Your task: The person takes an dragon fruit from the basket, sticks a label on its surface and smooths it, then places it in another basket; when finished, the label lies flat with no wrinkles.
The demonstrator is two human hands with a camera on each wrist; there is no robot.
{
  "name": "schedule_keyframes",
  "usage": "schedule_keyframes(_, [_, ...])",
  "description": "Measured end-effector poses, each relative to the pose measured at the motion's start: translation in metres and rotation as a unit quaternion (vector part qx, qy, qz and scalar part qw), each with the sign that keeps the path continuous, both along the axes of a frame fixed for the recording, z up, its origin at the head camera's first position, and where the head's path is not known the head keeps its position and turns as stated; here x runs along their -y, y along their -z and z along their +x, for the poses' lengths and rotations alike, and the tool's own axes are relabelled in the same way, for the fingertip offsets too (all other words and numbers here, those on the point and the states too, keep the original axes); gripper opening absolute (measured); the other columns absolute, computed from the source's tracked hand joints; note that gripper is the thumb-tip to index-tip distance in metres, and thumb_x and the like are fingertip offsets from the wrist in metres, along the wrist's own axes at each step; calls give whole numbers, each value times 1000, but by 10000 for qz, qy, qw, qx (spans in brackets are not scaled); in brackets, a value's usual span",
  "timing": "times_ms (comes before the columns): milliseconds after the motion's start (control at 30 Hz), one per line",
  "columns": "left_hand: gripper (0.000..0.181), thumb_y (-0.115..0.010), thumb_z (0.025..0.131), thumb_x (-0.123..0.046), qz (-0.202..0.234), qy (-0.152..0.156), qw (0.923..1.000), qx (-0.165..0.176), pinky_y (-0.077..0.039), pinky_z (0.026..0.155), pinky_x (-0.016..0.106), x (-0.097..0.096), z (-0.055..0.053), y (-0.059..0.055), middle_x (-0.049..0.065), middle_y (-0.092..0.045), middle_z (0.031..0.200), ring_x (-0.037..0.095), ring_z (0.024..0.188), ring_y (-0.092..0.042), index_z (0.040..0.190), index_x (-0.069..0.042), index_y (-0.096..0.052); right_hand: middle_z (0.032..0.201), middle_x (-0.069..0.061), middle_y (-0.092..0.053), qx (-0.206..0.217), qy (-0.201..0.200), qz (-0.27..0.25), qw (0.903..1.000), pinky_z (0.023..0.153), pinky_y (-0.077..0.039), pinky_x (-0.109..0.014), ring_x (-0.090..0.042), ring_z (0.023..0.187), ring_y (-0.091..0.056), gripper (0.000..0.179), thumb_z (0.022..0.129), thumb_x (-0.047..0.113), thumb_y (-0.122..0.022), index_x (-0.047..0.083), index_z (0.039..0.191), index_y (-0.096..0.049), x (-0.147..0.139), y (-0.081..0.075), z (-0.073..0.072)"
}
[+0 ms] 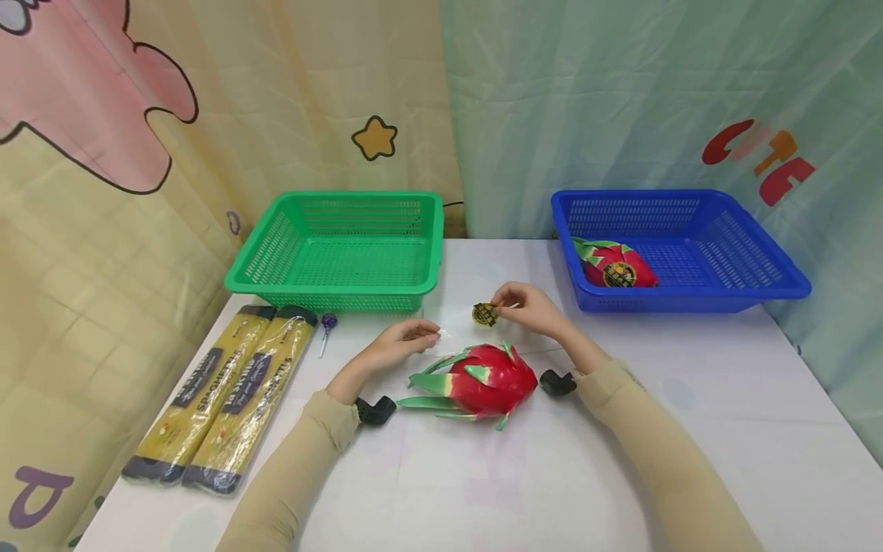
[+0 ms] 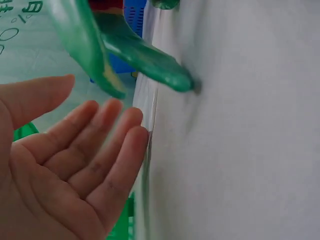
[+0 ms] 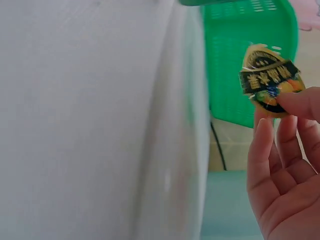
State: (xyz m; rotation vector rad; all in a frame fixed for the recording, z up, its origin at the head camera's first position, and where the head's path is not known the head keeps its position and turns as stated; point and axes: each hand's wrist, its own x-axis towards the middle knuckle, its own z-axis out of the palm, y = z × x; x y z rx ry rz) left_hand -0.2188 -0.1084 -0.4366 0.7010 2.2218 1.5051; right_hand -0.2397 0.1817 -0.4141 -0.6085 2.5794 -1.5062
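Between my thumb and fingers, my right hand (image 1: pixel 527 308) pinches a round black-and-gold sticker (image 1: pixel 484 314), held up behind the fruit. The right wrist view shows the sticker (image 3: pixel 270 82) from its printed side, with fruit pictures on it. A red dragon fruit (image 1: pixel 491 381) with green leaf tips lies on the white table in front of both hands, its leaves pointing left. My left hand (image 1: pixel 405 342) hovers just behind those leaves with nothing in it. In the left wrist view the left hand's fingers (image 2: pixel 132 150) are relaxed, palm showing, close below the green leaf tips (image 2: pixel 150 60).
A green basket (image 1: pixel 338 300) stands at the back left. At the back right, a blue basket (image 1: pixel 690 300) holds another dragon fruit (image 1: pixel 624 264) bearing a similar sticker. Two spaghetti packs (image 1: pixel 224 399) and a purple lollipop (image 1: pixel 328 322) lie on the left.
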Motion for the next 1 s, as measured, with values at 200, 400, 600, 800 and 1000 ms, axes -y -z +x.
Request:
schedule_keyframes(200, [32,-57,95,-21,-75,-161,9947,-1012,-49,84,34,-10,16,-25,10,-64,112,22,102,-60,118,1,-60,83,-9,-59,93,64,-900,9959,70,-51,-24,-17,76,-60,14,84,4,-68,-3,89,-58,-23,-16,22])
schedule_keyframes(400, [36,-70,85,-31,-217,159,9720,-2333,-47,88,36,-34,45,-47,-4,-62,114,9,107,-54,115,-13,-63,88,-6,-63,414,-122,-1626,9857,75,-53,-29,-16,80,-62,11,84,8,-70,4,89,-60,-41,-21,47])
schedule_keyframes(600, [56,-74,75,-49,-988,543,9364,-3324,-46,89,33,-52,66,-49,-6,-55,121,8,114,-46,121,-18,-60,86,-6,-63,572,-776,-1783,9792,73,-54,-30,-13,77,-61,9,85,5,-68,12,88,-64,-47,-19,66])
schedule_keyframes(800, [49,-67,84,-42,-1009,811,9497,-2852,-47,88,29,-55,65,-40,-5,-50,130,9,119,-43,125,-17,-57,86,-4,-64,583,-1296,-1888,9717,70,-52,-24,-11,76,-59,11,86,0,-64,11,90,-66,-43,-19,75])
schedule_keyframes(1000, [47,-61,89,-38,-734,1002,9603,-2498,-47,90,31,-52,59,-34,-2,-45,137,9,123,-41,130,-17,-52,87,-6,-66,687,-1198,-1536,9784,69,-53,-26,-13,75,-61,7,85,3,-66,2,92,-67,-29,-20,84])
